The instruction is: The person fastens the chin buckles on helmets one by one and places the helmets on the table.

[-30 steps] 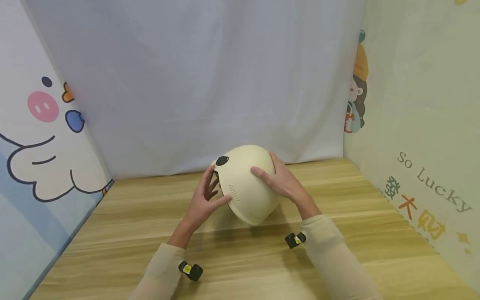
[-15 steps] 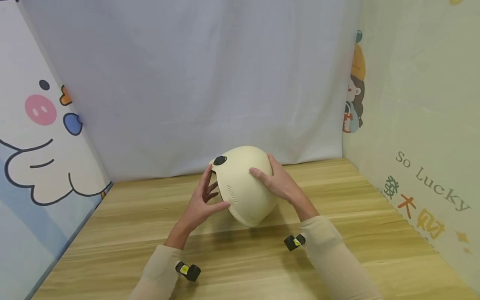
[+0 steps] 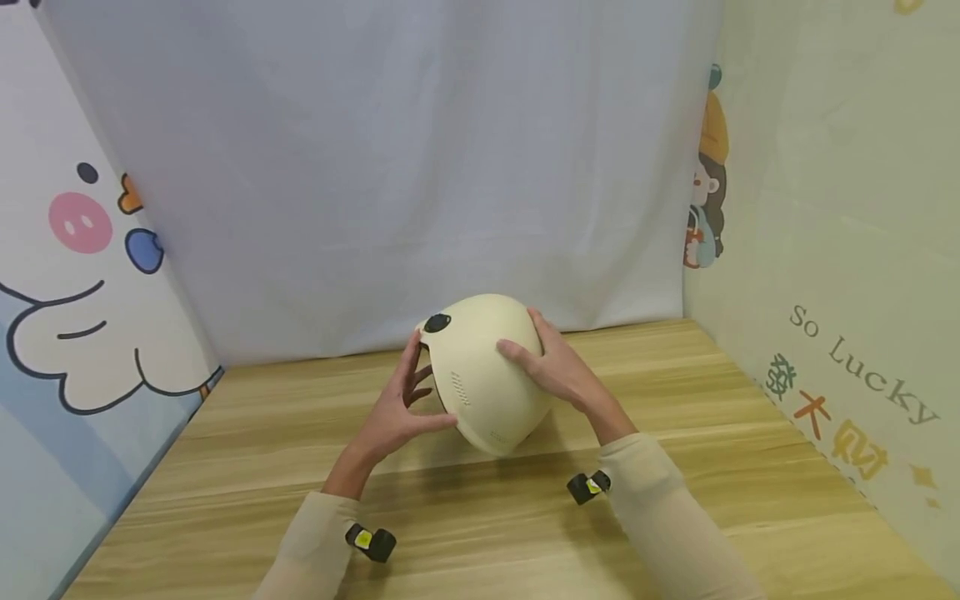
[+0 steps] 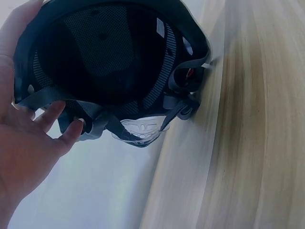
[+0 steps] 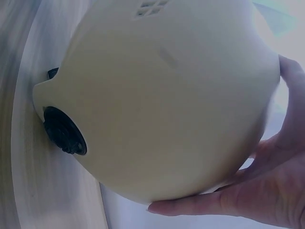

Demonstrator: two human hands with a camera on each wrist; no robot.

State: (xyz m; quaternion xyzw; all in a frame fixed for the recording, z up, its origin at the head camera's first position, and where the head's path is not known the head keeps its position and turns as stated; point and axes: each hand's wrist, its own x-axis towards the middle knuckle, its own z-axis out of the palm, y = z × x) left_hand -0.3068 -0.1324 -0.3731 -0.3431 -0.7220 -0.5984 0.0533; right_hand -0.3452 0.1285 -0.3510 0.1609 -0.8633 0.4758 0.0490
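A cream helmet (image 3: 487, 383) rests tilted on the wooden table, its open side facing left. My left hand (image 3: 393, 417) holds its rim, thumb at the lower edge and fingers spread toward the upper edge. The left wrist view shows the dark padded inside (image 4: 102, 43) and grey chin straps (image 4: 97, 117), with fingertips of the left hand (image 4: 28, 143) at a strap. My right hand (image 3: 558, 362) grips the back of the smooth shell. In the right wrist view, a black round fitting (image 5: 66, 131) sits on the shell's side, and the right hand's (image 5: 271, 191) fingers are partly hidden.
The wooden table (image 3: 225, 467) meets a pale curtain (image 3: 375, 183) just behind the helmet. Printed panels stand at the left (image 3: 60, 350) and right (image 3: 832, 208). Small black devices are strapped to the left sleeve (image 3: 300, 546) and right sleeve (image 3: 667, 508).
The helmet and both hands have shifted slightly left in the head view, which itself moved a little. My left thumb has slid down along the rim. The right hand keeps its hold.
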